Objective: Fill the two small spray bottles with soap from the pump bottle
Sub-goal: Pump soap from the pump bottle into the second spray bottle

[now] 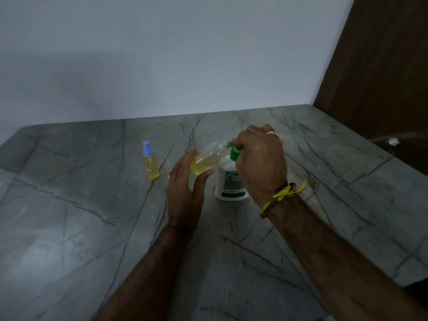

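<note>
My left hand (185, 193) holds a small clear bottle (208, 159) tilted, its open neck up against the green pump nozzle. The bottle is partly filled with yellow soap and has no cap on. My right hand (261, 163) rests curled over the green pump head (235, 152) of a white pump bottle (231, 185) that stands on the table. A second small spray bottle (151, 162) with a blue cap stands upright to the left, filled with yellow liquid.
The grey veined stone table (92, 228) spreads wide around the bottles. A thin clear tube (168, 162) lies on the table between the two small bottles. A pale wall stands behind, a dark wooden panel (382, 66) at the right.
</note>
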